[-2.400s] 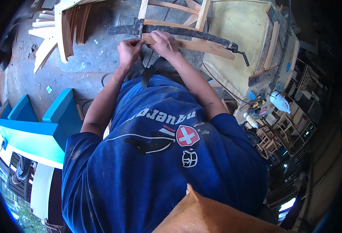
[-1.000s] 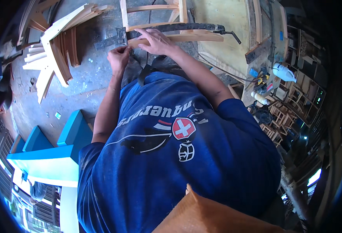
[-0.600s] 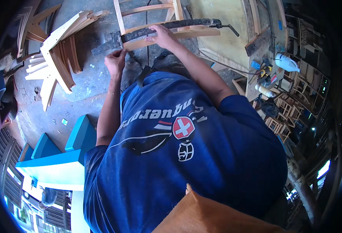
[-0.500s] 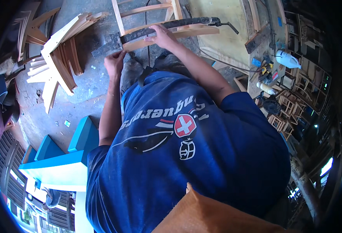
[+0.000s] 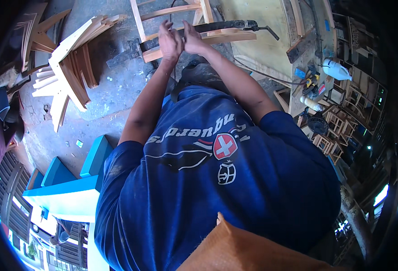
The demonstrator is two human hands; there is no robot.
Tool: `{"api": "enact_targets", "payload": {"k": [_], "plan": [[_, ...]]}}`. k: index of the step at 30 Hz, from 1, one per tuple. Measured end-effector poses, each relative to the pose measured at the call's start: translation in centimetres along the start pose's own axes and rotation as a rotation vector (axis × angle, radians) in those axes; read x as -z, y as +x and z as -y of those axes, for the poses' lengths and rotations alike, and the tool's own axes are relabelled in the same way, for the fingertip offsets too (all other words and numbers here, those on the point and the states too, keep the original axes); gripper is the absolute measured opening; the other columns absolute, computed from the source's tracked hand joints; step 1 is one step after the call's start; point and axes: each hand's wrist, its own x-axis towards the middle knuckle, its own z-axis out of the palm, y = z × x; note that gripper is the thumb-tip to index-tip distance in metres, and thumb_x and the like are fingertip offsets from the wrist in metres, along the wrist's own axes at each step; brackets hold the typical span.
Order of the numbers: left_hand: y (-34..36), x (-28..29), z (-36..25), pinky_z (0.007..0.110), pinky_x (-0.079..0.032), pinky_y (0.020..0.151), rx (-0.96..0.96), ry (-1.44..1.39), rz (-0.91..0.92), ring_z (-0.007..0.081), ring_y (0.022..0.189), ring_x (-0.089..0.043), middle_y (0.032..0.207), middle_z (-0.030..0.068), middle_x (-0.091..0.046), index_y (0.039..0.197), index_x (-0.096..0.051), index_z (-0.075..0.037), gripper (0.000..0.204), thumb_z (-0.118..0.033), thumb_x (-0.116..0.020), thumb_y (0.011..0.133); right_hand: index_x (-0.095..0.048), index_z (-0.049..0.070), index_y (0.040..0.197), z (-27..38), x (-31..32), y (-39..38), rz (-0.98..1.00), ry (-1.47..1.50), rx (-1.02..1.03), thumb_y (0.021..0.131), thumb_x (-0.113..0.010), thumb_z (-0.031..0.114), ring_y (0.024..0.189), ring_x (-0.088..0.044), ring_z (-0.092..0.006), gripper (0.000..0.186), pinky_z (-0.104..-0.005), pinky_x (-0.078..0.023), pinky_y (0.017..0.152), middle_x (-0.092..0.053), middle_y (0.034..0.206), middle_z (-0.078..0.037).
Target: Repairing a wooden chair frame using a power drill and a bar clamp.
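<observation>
Concrete floor [image 5: 111, 92] lies under the work, marked with pale specks; a plywood panel [image 5: 257, 52] sits to the right. We note a slatted wooden frame [image 5: 176, 10] at the top of view, with a curved wooden rail [image 5: 226, 37] along its near side. One black bar clamp [image 5: 226, 25] runs lengthwise beside the rail, presumably so pressure can act along that span. Its crank handle [image 5: 270, 32] projects past the right end, a placement we judge leaves turning room. Left hand [image 5: 170, 43] and right hand [image 5: 192, 40] are close together over the bar, fingers extended away from the body, the left blurred. We cannot tell whether they touch each other or press the bar; no pinch shows. Curved wooden pieces [image 5: 70, 77] are bunched at left, probably to save floor space.
</observation>
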Motion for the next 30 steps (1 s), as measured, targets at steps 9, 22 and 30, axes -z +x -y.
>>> {"api": "enact_targets", "payload": {"k": [9,22,30], "plan": [[-0.7,-2.7,0.9,0.049,-0.049,0.082,0.167,0.378,0.121,0.0391,0.1,-0.062,0.112,0.0189,-0.064,0.119,-0.051,-0.008,0.039,-0.019,-0.056,0.082,-0.033,0.002,0.139,-3.1,2.7,-3.2,-0.382,0.781,-0.051,0.077,-0.069,0.008,0.113,-0.057,-0.0274,0.072,-0.0389,-0.048,0.094,-0.048,0.131,-0.017],[-0.4,-4.7,-1.3,0.055,-0.049,0.066,0.203,0.828,0.222,0.0426,0.072,-0.064,0.078,0.0201,-0.065,0.089,-0.058,-0.009,0.022,-0.024,-0.055,0.074,-0.045,-0.009,0.127,-57.4,23.8,-29.3,-1.45,0.039,-1.286,0.079,-0.068,0.041,0.123,-0.046,-0.0389,0.072,-0.0424,-0.039,0.101,-0.049,0.129,-0.028],[-0.5,-3.4,2.4,0.048,-0.047,0.059,0.302,0.545,0.291,0.0331,0.065,-0.061,0.076,0.0169,-0.063,0.086,-0.057,-0.006,0.026,-0.031,-0.056,0.082,-0.051,-0.005,0.123,-71.2,25.5,-33.8,0.008,-0.52,-1.139,0.078,-0.063,0.038,0.115,-0.05,-0.0382,0.063,-0.0434,-0.042,0.095,-0.051,0.124,-0.025]]}}
